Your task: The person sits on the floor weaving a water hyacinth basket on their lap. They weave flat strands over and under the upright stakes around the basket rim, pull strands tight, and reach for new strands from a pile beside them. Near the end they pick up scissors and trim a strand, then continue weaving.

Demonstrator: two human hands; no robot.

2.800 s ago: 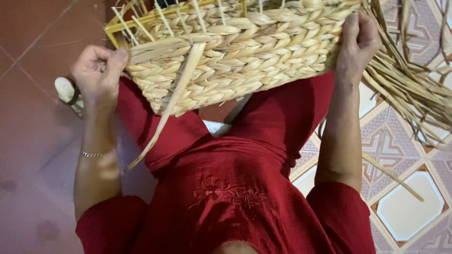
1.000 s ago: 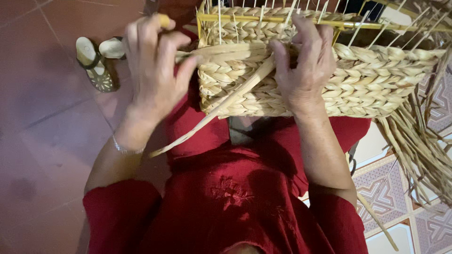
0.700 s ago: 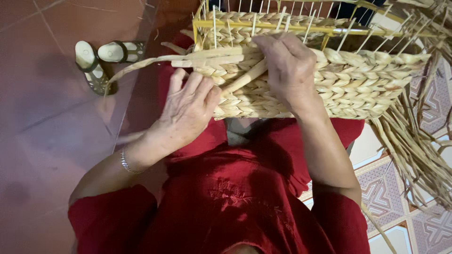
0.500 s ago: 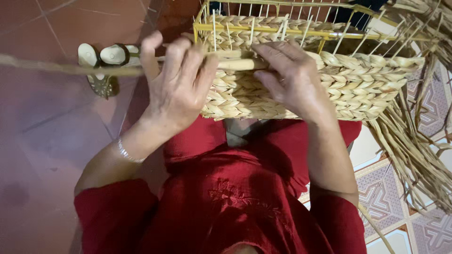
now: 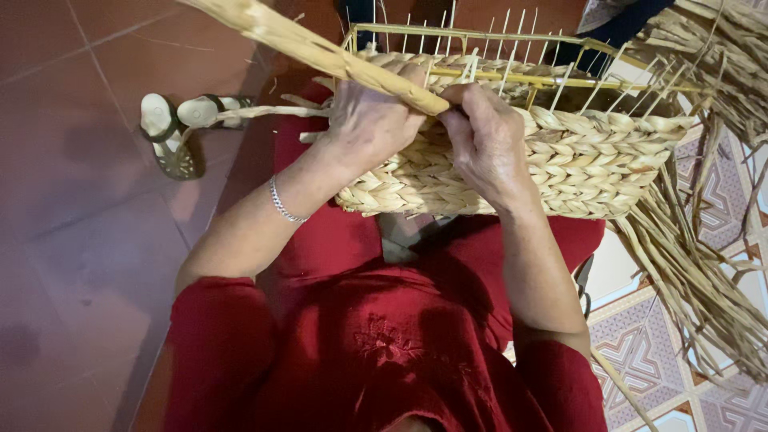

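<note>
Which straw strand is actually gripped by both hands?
The thick twisted strand running up-left from the basket, pinched by left hand and right hand. The loose bundle at right hangs untouched.

a home floor used for craft work: red clay floor tiles point(image 5: 72, 240), patterned tiles and loose dried straw strands point(image 5: 704, 272) right of them, beige sandals point(image 5: 172, 132) lying on them.

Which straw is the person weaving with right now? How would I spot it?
Find the woven basket on the red lap. Both hands meet at its top edge. The straw runs from them up to the left, thick and twisted, unlike the loose flat ones hanging right.
</note>
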